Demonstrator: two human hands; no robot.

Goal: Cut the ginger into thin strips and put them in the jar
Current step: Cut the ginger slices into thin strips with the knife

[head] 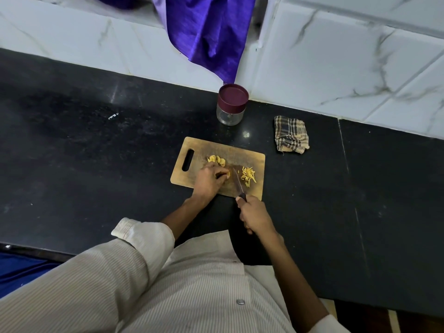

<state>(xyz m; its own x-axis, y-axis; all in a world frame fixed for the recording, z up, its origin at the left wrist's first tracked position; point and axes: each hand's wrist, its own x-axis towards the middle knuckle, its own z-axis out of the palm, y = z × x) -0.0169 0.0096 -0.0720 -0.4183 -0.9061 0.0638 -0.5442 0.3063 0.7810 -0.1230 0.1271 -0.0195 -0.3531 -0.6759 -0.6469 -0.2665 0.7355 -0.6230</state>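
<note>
A wooden cutting board (254, 159) lies on the black counter. My left hand (207, 180) presses a small stack of ginger slices at its fingertips against the board. More uncut ginger slices (217, 160) lie just behind that hand. My right hand (255, 216) grips the dark handle of a knife (237, 182), whose blade rests on the board right beside my left fingertips. A pile of thin ginger strips (248, 176) sits to the right of the blade. A glass jar (231, 104) with a maroon lid on it stands behind the board by the wall.
A folded checked cloth (291, 134) lies to the right of the jar. A purple fabric (209, 32) hangs down the tiled wall above the jar. The black counter (96, 145) stretches wide to the left and right.
</note>
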